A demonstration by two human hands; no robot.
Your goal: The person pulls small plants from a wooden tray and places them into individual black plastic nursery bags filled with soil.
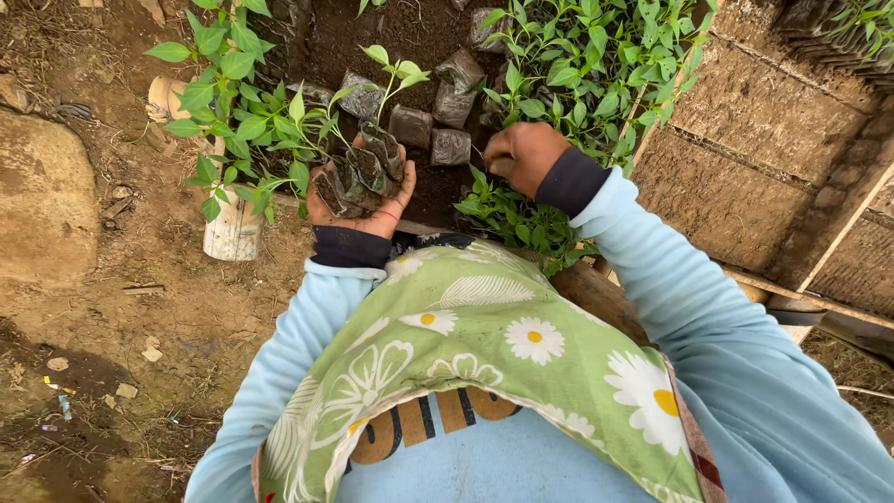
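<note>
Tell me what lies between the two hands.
In the head view, between the left hand, holding bagged seedlings, and the right hand lie small dark soil bags on bare soil.

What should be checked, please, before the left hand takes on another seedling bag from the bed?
1. Left hand supports its seedling bags from beneath: ok.
2. Held seedlings upright, leaves intact: ok.
3. Room in the left palm for one more bag: not ok, it looks full.
4. Right hand down among the seedlings in the bed: ok.
5. Whether the right hand grips a bag: cannot tell, fingers are hidden.
6. Loose bags within reach on the soil: ok.
</note>
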